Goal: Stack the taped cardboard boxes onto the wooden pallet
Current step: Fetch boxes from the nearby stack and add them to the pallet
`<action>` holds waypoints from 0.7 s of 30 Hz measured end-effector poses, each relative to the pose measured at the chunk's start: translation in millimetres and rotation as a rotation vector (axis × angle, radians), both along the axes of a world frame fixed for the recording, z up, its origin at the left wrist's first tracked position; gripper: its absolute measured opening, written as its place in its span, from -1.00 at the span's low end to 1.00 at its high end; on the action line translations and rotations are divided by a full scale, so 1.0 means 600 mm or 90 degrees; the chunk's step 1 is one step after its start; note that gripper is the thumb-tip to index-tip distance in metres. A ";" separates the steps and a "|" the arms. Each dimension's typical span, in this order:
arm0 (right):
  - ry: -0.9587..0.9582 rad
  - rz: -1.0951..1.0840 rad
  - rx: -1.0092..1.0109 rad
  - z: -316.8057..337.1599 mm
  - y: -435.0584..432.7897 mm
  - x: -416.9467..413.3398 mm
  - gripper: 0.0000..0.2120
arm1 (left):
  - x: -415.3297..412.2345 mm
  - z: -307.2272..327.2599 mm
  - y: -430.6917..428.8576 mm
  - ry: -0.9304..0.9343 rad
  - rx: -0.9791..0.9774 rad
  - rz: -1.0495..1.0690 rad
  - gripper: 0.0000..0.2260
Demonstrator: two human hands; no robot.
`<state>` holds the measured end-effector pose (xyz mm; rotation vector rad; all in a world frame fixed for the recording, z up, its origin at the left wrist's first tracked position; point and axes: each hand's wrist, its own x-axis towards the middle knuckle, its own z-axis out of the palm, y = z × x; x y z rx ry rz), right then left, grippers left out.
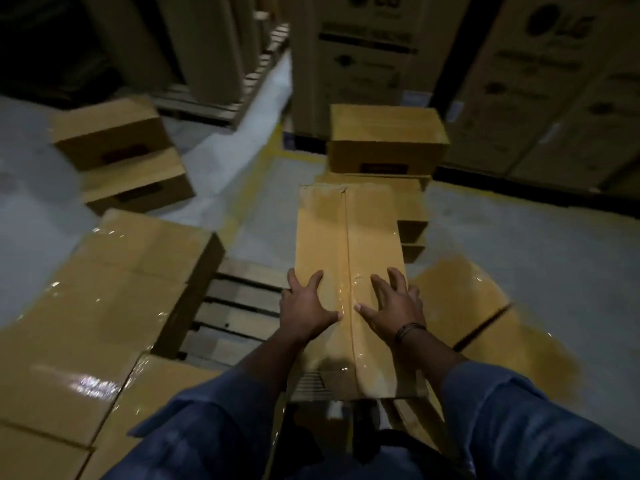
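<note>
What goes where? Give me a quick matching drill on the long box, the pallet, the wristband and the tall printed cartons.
1 long taped box
2 wooden pallet
3 wristband
4 tall printed cartons

a at the right wrist
b standing at the back
c under left hand and right hand
d slats showing between boxes

Pairs: 1-c, 2-d, 3-a, 4-b

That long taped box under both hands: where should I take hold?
Probably grip the long box by its two long sides near the close end, one hand from each side: it is narrow, and the left hand and right hand only press flat on its glossy taped top.
</note>
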<state>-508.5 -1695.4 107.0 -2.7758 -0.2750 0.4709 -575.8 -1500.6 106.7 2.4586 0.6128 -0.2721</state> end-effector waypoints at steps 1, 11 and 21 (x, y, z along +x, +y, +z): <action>0.001 0.020 0.006 0.003 0.023 0.001 -0.20 | -0.013 0.002 0.018 -0.010 0.003 0.022 -0.02; 0.021 0.279 -0.004 0.022 0.238 0.005 -0.18 | -0.136 0.007 0.157 -0.025 -0.024 0.268 -0.02; 0.009 0.538 0.000 0.012 0.359 0.117 -0.15 | -0.127 0.023 0.198 -0.005 -0.011 0.446 0.00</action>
